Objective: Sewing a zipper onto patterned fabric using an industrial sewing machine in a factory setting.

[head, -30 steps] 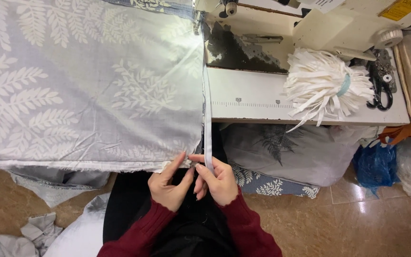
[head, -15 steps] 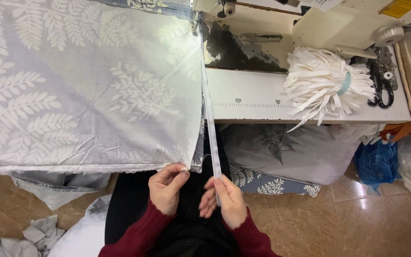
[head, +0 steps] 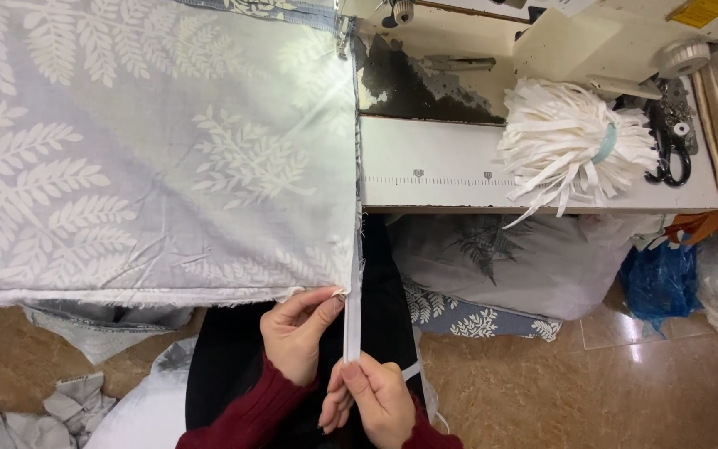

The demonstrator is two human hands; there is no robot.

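A grey fabric (head: 151, 158) with a white fern pattern lies spread over the sewing table. My left hand (head: 297, 337) pinches its near right corner at the frayed edge. A narrow white tape (head: 352, 312) runs along the fabric's right edge and down towards me. My right hand (head: 371, 395) pinches the tape's lower part just below the corner, holding it taut. Both sleeves are dark red.
A sewing machine (head: 542, 33) stands at the table's far right. A bundle of white strips (head: 571, 145) tied with a green band lies on the table, black scissors (head: 671, 154) beside it. Fabric piles, a blue bag (head: 658, 278) and scraps lie on the tiled floor.
My right hand slid down the white tape, away from the fabric corner, pulling it straight. My left hand stayed at the corner.
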